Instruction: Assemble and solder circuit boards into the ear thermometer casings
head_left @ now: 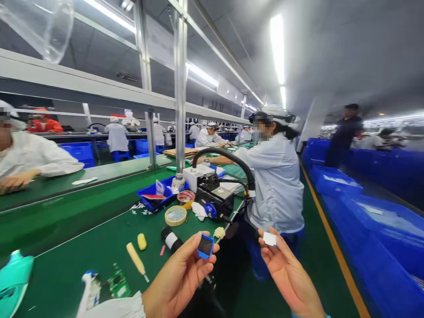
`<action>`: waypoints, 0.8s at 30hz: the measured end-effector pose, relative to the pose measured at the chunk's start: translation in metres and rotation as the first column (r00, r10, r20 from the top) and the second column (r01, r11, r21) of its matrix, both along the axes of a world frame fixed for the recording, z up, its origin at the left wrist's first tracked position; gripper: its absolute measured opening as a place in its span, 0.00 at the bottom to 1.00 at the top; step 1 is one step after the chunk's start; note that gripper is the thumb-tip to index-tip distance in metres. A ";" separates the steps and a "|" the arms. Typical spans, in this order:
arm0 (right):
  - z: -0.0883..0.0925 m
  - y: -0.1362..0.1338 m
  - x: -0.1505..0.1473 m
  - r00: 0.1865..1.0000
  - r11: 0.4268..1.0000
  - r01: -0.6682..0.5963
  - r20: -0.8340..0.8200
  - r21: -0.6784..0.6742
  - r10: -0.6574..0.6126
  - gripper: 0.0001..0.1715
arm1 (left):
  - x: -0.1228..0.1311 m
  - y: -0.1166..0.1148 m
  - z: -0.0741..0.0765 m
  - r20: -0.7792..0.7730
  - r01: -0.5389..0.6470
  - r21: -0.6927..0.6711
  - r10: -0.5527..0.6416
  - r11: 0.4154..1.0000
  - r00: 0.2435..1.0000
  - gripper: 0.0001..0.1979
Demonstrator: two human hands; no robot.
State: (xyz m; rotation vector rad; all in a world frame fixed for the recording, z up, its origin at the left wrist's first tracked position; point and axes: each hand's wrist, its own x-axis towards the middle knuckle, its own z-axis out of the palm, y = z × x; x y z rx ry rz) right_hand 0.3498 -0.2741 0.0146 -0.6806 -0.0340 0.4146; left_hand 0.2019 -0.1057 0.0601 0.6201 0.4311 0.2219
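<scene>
Between the thumb and fingers of my left hand (180,274) is a small blue-framed part with a dark face (206,246). My right hand (286,269) pinches a small white rectangular piece (269,239), held well apart from the blue part. Behind my left hand lies a black cylindrical tool with a white band (171,240), partly hidden by the hand. On the green bench to the left are a screwdriver with a pale handle (135,258), a yellow lump (142,241) and a green circuit board (119,282).
A blue tray (155,201), tape rolls (175,215) and a black machine with a hose (217,198) stand farther back. A co-worker in white (276,176) sits beyond the machine. Blue bins (374,238) line the right side. A teal object (15,278) lies at the left edge.
</scene>
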 end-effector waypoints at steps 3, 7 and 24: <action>-0.008 -0.007 0.021 1.000 0.999 0.011 0.004 0.042 -0.011 0.26 | 0.036 -0.014 0.000 0.027 0.092 0.024 -0.093 0.995 0.995 0.07; -0.022 -0.007 0.053 0.999 0.996 0.032 -0.019 0.081 -0.031 0.19 | 0.085 -0.031 -0.006 0.023 0.139 0.020 -0.140 0.990 0.990 0.06; -0.082 0.037 0.163 0.990 0.998 0.034 -0.137 0.046 -0.027 0.11 | 0.242 -0.077 -0.059 -0.037 0.098 -0.022 -0.099 0.995 0.994 0.08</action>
